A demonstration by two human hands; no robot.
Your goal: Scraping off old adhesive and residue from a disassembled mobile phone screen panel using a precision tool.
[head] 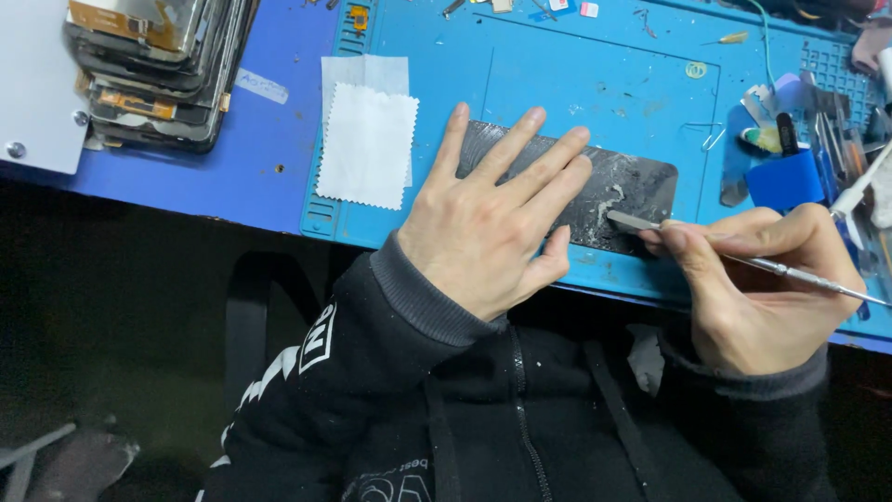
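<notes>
A thin metal scraper tool [743, 256] is pinched betw. thumb & fingers of the right hand [757, 284], its flat tip laid on the dark phone panel [624, 191]. The panel is pinned flat by the left hand [488, 228], fingers spread, on the blue work mat [595, 84]. 1 white cloth [367, 144] lies left; stacked screens [158, 65] further left.

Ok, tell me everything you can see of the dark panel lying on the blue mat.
The dark panel is a flat, long, black rectangle with rounded corners, glossy like glass, lying lengthwise on the blue mat. Its surface is patchy with pale grey residue and scratches, thickest toward the right. The left hand lies flat with spread fingers on its left part. The flat tip of a thin metal tool, held in the right hand, touches its lower edge by the residue.
</notes>
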